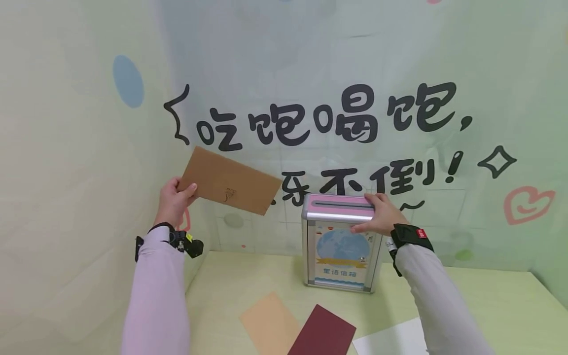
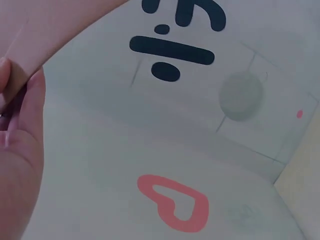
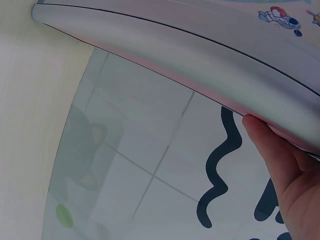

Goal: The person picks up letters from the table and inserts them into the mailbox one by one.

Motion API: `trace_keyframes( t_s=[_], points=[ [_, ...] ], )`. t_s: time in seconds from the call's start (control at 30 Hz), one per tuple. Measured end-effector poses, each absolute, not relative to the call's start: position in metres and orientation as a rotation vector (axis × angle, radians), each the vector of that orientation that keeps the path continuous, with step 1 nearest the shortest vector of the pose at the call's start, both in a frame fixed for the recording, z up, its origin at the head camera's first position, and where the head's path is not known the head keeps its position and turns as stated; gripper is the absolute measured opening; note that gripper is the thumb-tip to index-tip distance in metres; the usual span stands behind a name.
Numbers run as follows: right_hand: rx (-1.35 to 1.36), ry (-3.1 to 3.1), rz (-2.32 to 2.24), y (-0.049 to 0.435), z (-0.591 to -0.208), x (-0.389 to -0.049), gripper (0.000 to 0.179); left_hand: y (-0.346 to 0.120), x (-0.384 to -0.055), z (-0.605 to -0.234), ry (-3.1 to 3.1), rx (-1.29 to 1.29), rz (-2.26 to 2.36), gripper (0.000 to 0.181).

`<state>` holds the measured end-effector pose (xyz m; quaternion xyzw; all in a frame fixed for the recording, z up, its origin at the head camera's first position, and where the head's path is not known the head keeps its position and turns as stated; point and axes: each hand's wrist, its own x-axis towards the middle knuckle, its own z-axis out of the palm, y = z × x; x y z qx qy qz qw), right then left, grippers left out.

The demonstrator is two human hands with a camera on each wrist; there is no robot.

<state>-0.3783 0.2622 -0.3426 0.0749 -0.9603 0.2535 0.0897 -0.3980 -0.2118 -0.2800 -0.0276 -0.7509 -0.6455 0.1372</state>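
Note:
A brown kraft envelope (image 1: pixel 235 180) with a small dark mark is up in the air, tilted down to the right. My left hand (image 1: pixel 172 203) pinches its left end, thumb on the near face. In the left wrist view, the envelope (image 2: pixel 55 30) crosses the top left corner above the hand (image 2: pixel 20 165). A letter box (image 1: pixel 341 281) with a silver frame, pink top and slot (image 1: pixel 341 204) stands upright on the table. The right hand (image 1: pixel 385 217) grips its upper right corner, with the thumb across the front. The envelope is left of the box, apart from it.
On the pale table (image 1: pixel 222 291), a peach envelope (image 1: pixel 268 318), a dark red envelope (image 1: pixel 326 330) and a white envelope (image 1: pixel 392 339) lie in front of the box. A wall covering (image 1: pixel 284 49) with large black characters rises behind, and another wall (image 1: pixel 80 197) stands at the left.

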Motion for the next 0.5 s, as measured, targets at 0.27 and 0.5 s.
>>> trace_keyframes(
  t_s=[0.27, 0.5],
  points=[
    [0.239, -2.856, 0.743, 0.262, -0.343, -0.378, 0.115, -0.202, -0.394, -0.255, -1.909, -0.097, -2.130, 0.037],
    [0.217, -2.864, 0.742, 0.262, -0.344, -0.380, 0.117, -0.193, -0.396, -0.238, -1.763, -0.158, -2.226, 0.040]
  ],
)
